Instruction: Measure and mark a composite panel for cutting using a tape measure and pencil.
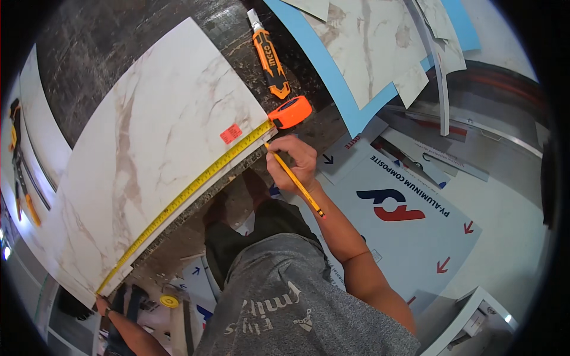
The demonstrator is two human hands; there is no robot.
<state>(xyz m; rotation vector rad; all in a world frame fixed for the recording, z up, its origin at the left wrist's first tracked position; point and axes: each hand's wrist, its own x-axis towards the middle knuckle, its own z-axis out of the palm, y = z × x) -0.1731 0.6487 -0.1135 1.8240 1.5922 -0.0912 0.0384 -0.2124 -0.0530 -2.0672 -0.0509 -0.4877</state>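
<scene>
A long yellow blade runs along the near edge of a white marble-patterned panel (160, 118), out of an orange tape measure (291, 113) at the panel's right corner. My right hand (294, 163) is closed round a yellow pencil (297, 183), its tip at the panel edge just below the tape case. Far to the left, my left hand (103, 305) is closed at the blade's free end, by the panel's lower left corner; its fingers show only small. An orange and black utility knife (270, 59) lies beyond the tape case. A red sticker (230, 134) is on the panel.
Pliers-like tools (21, 166) lie on the far left. Marble-patterned offcuts and blue-backed sheets (356, 115) stick out at the upper right. Grey printed composite sheets (409, 255) lie below right, near a white frame (475, 314). A yellow round object (169, 301) is on the floor.
</scene>
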